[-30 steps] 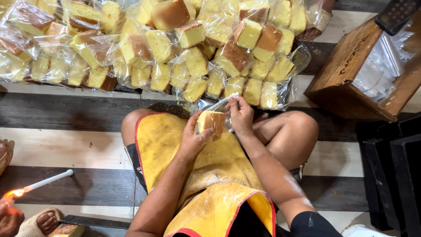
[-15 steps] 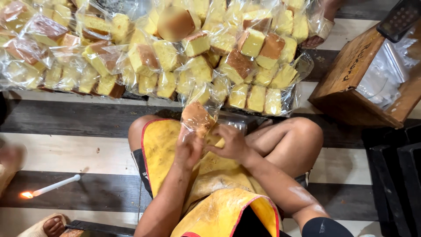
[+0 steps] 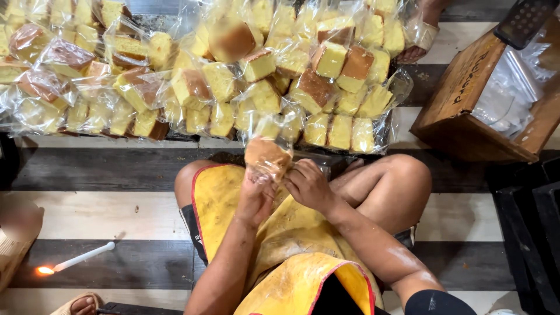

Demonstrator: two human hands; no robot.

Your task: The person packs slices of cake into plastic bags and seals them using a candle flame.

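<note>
A second ago both hands held the cake slice (image 3: 267, 156) close together over the lap, the right hand (image 3: 309, 185) cupped on top of it. Now the left hand (image 3: 256, 195) alone has raised the slice, in its clear plastic bag (image 3: 269, 135), up toward the pile of bagged cakes (image 3: 233, 76), while the right hand has dropped beside it, touching the bag's lower edge. The lit candle (image 3: 81, 258) sits lower left, about where it was half a second ago.
</note>
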